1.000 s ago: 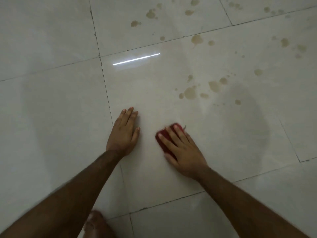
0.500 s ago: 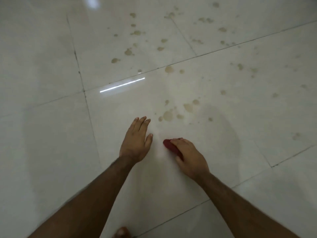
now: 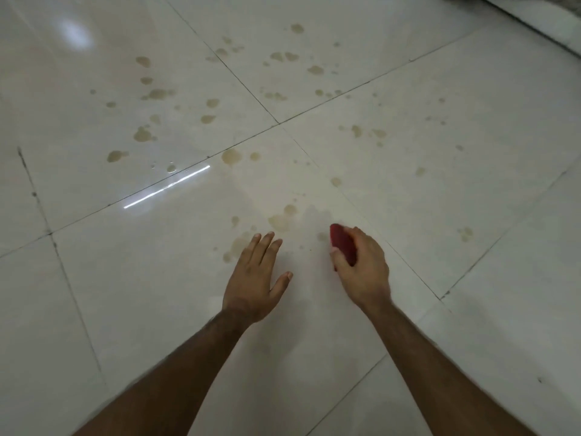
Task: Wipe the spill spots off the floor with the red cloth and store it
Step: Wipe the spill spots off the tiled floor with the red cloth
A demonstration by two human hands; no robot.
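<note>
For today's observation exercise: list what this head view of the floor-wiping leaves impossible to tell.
- Red cloth: mostly hidden inside the right hand; its size and fold are unclear.
- Pale object, top right corner: cut off by the frame edge.
- Where the cloth gets stored: out of view.

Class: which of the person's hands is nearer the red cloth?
Right. The right hand grips the red cloth; the left hand lies flat on the floor beside it, apart.

Dim, soft overhead light; streak glare (image 3: 166, 187) on glossy floor (image 3: 440, 215), slight blur, wide-angle edge bending.
</note>
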